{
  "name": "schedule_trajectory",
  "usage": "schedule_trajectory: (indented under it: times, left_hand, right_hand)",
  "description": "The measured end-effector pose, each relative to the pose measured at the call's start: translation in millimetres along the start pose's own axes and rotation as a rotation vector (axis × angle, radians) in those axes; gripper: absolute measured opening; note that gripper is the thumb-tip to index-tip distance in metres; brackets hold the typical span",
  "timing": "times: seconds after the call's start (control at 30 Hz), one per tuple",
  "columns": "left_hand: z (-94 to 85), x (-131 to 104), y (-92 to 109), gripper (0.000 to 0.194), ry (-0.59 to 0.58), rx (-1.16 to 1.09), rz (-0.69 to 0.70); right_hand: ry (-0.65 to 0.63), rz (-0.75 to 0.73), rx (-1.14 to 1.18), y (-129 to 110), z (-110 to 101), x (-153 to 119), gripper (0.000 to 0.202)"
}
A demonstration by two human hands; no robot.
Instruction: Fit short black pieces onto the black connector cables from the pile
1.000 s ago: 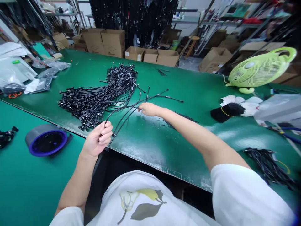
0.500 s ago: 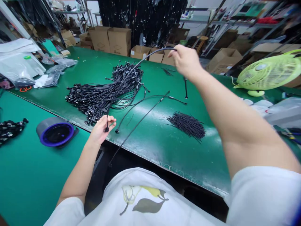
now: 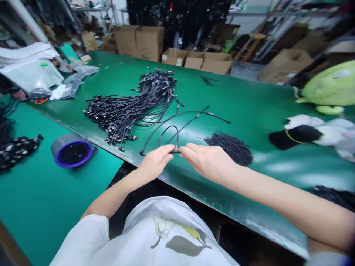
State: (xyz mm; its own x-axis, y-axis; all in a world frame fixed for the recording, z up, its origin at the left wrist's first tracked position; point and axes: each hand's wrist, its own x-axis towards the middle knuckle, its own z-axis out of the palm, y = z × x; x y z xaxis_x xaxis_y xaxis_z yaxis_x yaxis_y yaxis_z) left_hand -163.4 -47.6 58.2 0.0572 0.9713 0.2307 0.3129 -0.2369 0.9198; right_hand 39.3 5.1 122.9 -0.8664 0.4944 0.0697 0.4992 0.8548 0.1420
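Green bench runs under the hands and well past the fingers. Black cable pile sits beyond and left of the left fingers, connectors grouped at each end, probably so strands stay sorted and easy to pull. Bundle of thin black strands lies just right of and past the right fingers, looks staged for that hand; can't tell if they're ties or wires. Two loose cables lie just beyond the fingers, apart from the pile, likely kept separate on purpose.

Held cable arcs up in a loop just past the fingertips. Left hand and right hand come in from opposite sides, backs mostly up, tips nearly meeting. Both sets of fingers pinch it, short span between; close grip reads as fine control. Exact thumb contact hidden.
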Motion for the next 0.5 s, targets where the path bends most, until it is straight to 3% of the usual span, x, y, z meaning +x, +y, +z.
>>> schedule_trajectory:
  times: [0.1,0.17,0.23,0.3,0.37,0.43,0.5]
  left_hand:
    - [14.3,-0.7,6.3,0.026,-0.174,-0.042,-0.088]
    - [4.7,0.7,1.8,0.027,-0.268,-0.3,-0.243]
    - [-14.6,1.9,-3.9,0.027,-0.285,-0.658,-0.39]
    - [-36.7,2.5,-5.6,0.023,-0.139,-0.997,-0.45]
    - [-53.7,3.9,-2.8,0.018,0.104,-1.221,-0.4]
    - [-59.4,8.0,1.1,0.02,0.247,-1.274,-0.335]
    - [-50.9,14.5,2.5,0.023,0.265,-1.14,-0.305]
  right_hand:
    - [0.091,0.12,0.011,13.4,-6.2,3.6,0.029]
    - [0.088,0.176,0.084,43.9,1.4,-4.0,0.032]
    - [0.094,0.193,0.259,75.1,16.5,-19.1,0.029]
    - [0.136,0.225,0.466,96.9,34.5,-36.6,0.028]
    - [0.205,0.294,0.592,103.5,50.3,-51.8,0.028]
    - [0.258,0.34,0.568,93.0,59.6,-62.7,0.028]
    - [0.25,0.286,0.455,68.5,60.3,-68.7,0.029]
